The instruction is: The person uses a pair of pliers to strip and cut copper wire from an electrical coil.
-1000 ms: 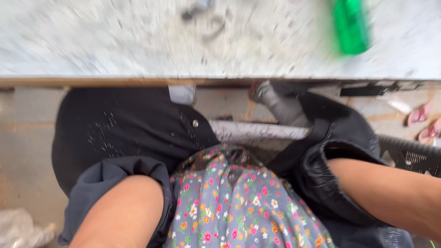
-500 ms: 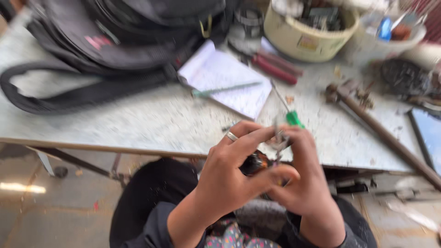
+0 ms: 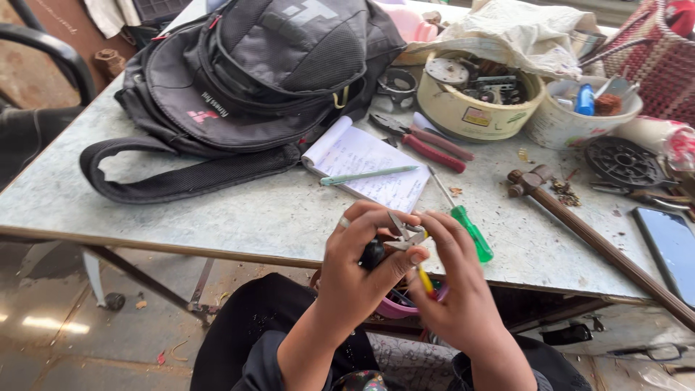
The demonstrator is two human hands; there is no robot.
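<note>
Left hand (image 3: 362, 271) closed around small black-handled pliers (image 3: 394, 242), right hand (image 3: 452, 289) pinching a yellow wire (image 3: 426, 279) at their tip, just before the tabletop (image 3: 239, 217) edge. Beyond: green screwdriver (image 3: 470, 232), notebook (image 3: 369, 163), black backpack (image 3: 246, 80).

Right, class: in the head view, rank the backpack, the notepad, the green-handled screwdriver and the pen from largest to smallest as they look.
1. Backpack
2. Notepad
3. Green-handled screwdriver and pen: these look alike in length, so no ranking between them.
</note>
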